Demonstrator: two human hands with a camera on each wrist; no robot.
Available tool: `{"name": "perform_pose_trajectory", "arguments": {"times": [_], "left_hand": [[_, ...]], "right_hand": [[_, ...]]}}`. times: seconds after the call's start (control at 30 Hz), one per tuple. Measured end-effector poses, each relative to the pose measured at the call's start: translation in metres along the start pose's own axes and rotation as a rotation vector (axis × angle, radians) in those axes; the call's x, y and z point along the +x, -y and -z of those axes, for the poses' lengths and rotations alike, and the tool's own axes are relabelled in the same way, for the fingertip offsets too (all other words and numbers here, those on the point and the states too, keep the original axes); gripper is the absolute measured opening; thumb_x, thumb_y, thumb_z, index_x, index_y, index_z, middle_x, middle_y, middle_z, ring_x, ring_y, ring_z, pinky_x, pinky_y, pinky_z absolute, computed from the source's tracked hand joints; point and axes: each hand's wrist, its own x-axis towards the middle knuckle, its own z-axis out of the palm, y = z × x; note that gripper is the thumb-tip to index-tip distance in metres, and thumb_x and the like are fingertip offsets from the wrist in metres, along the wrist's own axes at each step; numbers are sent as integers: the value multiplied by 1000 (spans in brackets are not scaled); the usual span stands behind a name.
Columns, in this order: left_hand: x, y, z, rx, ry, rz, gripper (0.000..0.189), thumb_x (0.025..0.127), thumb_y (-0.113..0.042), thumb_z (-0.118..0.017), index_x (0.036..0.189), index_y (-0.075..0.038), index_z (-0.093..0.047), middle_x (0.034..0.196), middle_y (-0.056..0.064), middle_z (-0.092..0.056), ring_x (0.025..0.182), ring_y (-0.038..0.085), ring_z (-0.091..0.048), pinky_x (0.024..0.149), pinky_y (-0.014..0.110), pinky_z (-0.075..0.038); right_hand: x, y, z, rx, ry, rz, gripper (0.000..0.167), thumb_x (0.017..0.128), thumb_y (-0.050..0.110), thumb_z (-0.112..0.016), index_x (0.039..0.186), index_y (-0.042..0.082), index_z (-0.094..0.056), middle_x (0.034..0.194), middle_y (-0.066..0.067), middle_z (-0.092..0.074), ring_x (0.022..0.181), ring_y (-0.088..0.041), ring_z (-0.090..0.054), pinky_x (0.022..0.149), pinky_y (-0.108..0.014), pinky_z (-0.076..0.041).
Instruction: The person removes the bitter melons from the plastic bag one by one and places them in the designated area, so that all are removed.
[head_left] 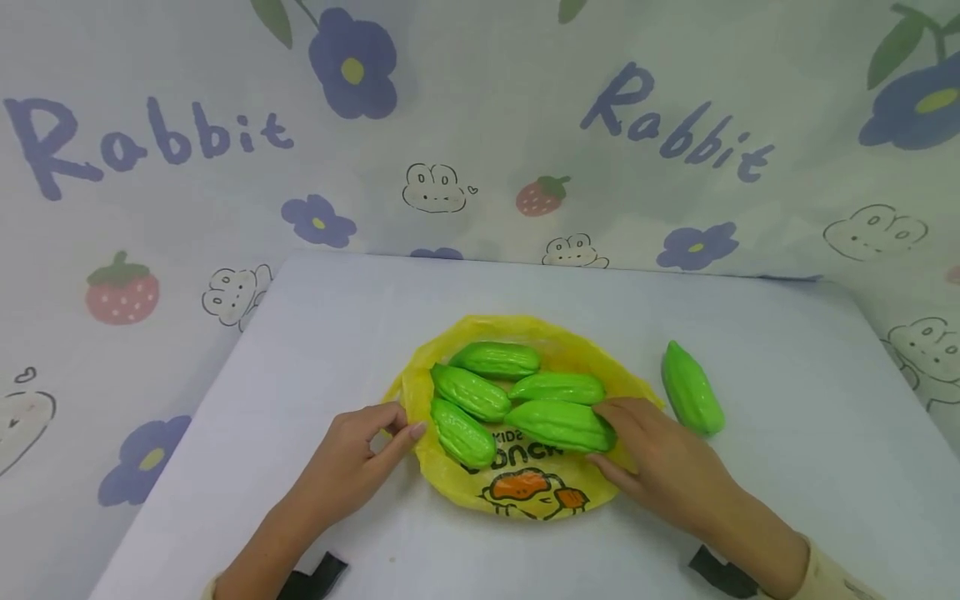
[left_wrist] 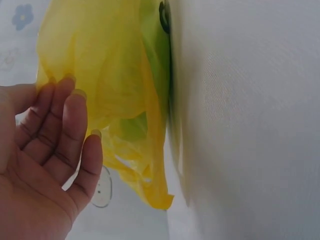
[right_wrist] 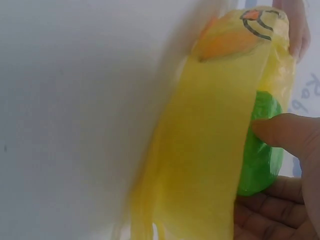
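A yellow plastic bag [head_left: 525, 500] with a printed duck lies with its mouth spread wide. Inside it are several glossy green ridged gourds [head_left: 471, 392]. My left hand [head_left: 360, 454] pinches the bag's left rim between thumb and fingers; the left wrist view shows those fingertips against the thin yellow film. At the bag's right side, my right hand [head_left: 667, 462] grips the thick end of one gourd [head_left: 558, 423], thumb on the near side and fingers on the far side. In the right wrist view this gourd [right_wrist: 262, 155] shows behind the bag's wall.
Another green gourd [head_left: 692, 390] lies on the white table [head_left: 795, 392], right of the bag. Behind the table hangs a cloth [head_left: 480, 108] printed with rabbits, flowers and strawberries. Black straps [head_left: 322, 575] show at both forearms.
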Motion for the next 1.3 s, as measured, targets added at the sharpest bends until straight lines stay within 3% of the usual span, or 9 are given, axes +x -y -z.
{"name": "perform_pose_trajectory", "arguments": {"times": [0.33,0.47,0.6,0.7,0.77,1.3], "left_hand": [[-1,4,-1,-8,-36,-41,26,99,-14,-75,83,-26,-58,71,-18,-51,60,8,-45,51,25,-41],[-1,5,-2,-9,-47,-52,26,98,-13,-75,83,-26,-58,71,-18,-51,61,9,-46,51,26,-42],[-1,5,-1,-4,-52,-51,26,98,-13,-75,83,-26,-58,71,-19,-52,61,8,-46,51,25,-41],[-1,4,-1,-4,-49,-41,26,99,-14,-75,83,-26,-58,71,-19,-51,61,8,-46,51,25,-41],[-2,4,-1,-5,-46,-35,25,99,-14,-75,83,-26,-58,71,-19,-51,61,8,-46,51,25,-41],[-2,5,0,-6,-45,-41,26,99,-14,-74,83,-26,-58,71,-17,-52,61,8,-46,52,26,-41]], "right_hand": [[-5,-3,13,-3,-33,-20,68,76,28,-92,131,-2,-63,121,-13,-66,108,-28,-68,84,-42,-60],[-8,-6,17,10,-48,-27,63,83,32,-87,131,-1,-63,122,-12,-66,109,-28,-68,84,-42,-60],[-10,-8,20,17,-75,-15,60,102,52,-63,130,-1,-63,121,-12,-66,108,-29,-68,84,-43,-60],[-11,-8,22,15,-92,-13,70,107,61,-40,130,-1,-63,121,-12,-66,107,-28,-68,81,-42,-60],[-12,-8,23,13,-97,-17,73,106,62,-34,130,0,-63,120,-11,-66,106,-28,-68,79,-42,-61],[-19,-12,35,-20,-112,-61,74,106,65,-32,127,1,-63,117,-12,-67,100,-28,-69,71,-43,-61]]}}
